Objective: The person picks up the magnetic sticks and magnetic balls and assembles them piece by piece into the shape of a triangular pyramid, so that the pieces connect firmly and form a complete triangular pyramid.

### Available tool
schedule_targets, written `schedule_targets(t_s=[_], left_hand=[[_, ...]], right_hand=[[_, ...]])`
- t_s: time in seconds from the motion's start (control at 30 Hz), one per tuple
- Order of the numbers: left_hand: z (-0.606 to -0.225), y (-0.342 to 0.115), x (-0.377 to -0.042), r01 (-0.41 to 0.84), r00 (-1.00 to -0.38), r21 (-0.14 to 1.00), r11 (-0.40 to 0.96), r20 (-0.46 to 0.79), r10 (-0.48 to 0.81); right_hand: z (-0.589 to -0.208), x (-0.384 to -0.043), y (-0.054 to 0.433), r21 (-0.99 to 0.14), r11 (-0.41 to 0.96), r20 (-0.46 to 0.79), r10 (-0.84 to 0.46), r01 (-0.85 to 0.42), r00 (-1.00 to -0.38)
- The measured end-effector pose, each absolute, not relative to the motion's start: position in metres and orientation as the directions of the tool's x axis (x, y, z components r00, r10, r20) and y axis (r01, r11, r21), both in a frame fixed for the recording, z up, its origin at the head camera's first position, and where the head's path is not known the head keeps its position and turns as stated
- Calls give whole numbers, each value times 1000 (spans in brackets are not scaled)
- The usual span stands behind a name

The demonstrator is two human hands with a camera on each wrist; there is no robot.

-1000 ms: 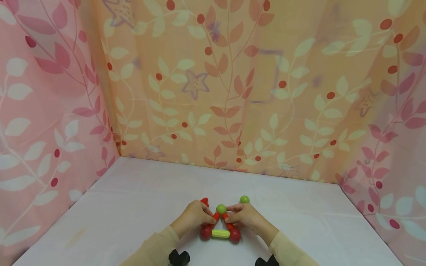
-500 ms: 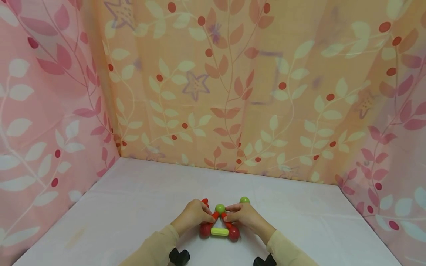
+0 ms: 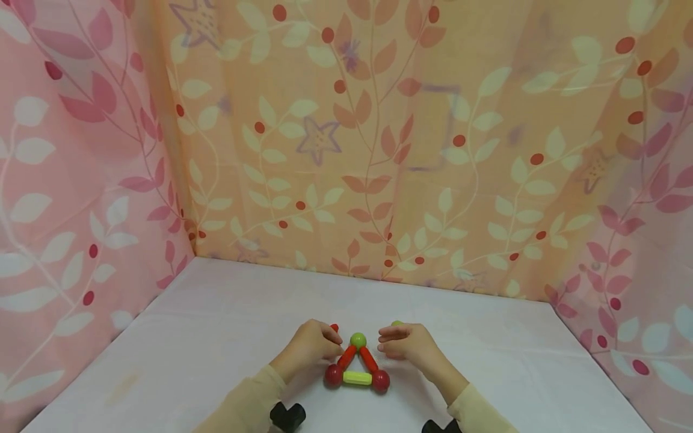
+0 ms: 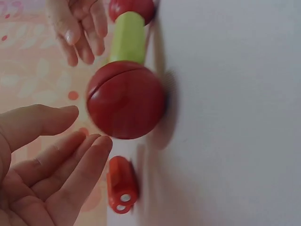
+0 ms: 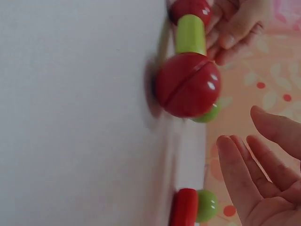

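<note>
A triangle of balls and rods lies on the white surface in the head view. Its top is a green ball [image 3: 358, 341], its lower corners a left red ball [image 3: 333, 375] and a right red ball [image 3: 381, 380]. Two red rods, left [image 3: 347, 357] and right [image 3: 369, 359], form the sides; a yellow-green rod [image 3: 357, 378] forms the base. My left hand [image 3: 310, 346] hovers beside the left side, thumb and fingers apart with nothing between them. On the other side my right hand [image 3: 412, 346] is off the triangle too, its fingers extended and holding nothing.
Behind my left hand lies a red piece [image 4: 122, 183] with two pale dots on its end. Past my right hand are another green ball [image 5: 207, 205] and a red rod [image 5: 184, 207]. Black objects [image 3: 288, 417] sit by both wrists. Patterned cloth [image 3: 325, 150] encloses the surface.
Both hands have let go of the red side rods and drawn outward, left hand to the left, right hand to the right. The triangle stays in place.
</note>
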State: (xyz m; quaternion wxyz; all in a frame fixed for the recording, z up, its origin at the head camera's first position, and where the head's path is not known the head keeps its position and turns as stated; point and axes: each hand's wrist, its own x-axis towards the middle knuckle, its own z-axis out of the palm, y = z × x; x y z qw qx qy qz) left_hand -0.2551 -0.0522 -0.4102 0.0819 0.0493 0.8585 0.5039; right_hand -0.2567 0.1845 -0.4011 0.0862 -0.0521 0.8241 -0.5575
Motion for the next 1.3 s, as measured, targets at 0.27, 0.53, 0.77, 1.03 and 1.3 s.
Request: schedule_targets(t_s=[0.27, 0.53, 0.77, 1.03, 1.3], left_hand=[[-403, -69, -267, 89, -983, 870, 485, -2, 184], [-409, -82, -278, 47, -996, 887, 459, 4, 93], [-417, -88, -287, 35, -999, 880, 473, 11, 54], [-421, -86, -291, -63, -995, 890, 452, -89, 36], [-423, -84, -290, -129, -988, 889, 439, -153, 19]], right_hand=[[-391, -255, 204, -931, 365, -62, -86, 27, -994], [-394, -260, 221, -904, 421, -72, 38, 81, -997], [-398, -263, 236, -891, 445, -57, 79, 87, -995], [-401, -265, 247, -907, 408, -86, 72, 108, -994], [-407, -273, 251, -927, 356, -96, 73, 116, -993]])
